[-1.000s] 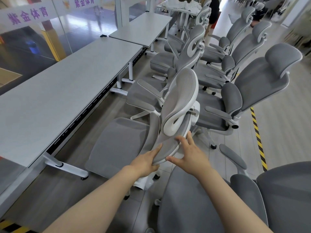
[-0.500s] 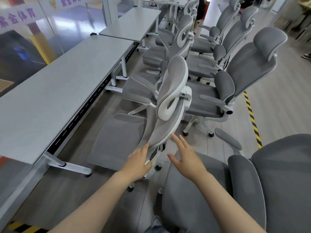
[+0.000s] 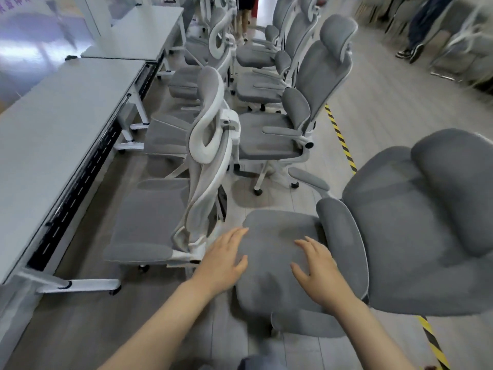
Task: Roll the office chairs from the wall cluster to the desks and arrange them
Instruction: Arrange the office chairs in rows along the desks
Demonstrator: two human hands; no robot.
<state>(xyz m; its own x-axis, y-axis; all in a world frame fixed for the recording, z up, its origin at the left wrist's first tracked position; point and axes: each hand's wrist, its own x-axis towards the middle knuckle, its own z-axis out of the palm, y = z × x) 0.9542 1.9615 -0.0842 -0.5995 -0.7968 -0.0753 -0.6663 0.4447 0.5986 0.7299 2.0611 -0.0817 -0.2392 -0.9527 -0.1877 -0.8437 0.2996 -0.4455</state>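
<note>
A grey mesh office chair with a white frame (image 3: 202, 166) stands with its seat tucked toward the long grey desk (image 3: 53, 124) on the left, its back facing me. Right of it a second grey chair (image 3: 400, 225) faces left, its seat under my hands. My left hand (image 3: 224, 260) hovers open between the two chairs, just off the first chair's back. Over the second chair's seat my right hand (image 3: 317, 268) is open, fingers spread, holding nothing. The view is motion-blurred.
More grey chairs (image 3: 298, 108) stand in two rows down the aisle toward a second desk (image 3: 138, 36). A yellow-black floor stripe (image 3: 341, 140) runs along the right of the chairs. People's legs (image 3: 416, 30) show at the far right and far end.
Both hands have let go of the first chair's back and dropped lower. The view has swung right, bringing the second chair into the middle.
</note>
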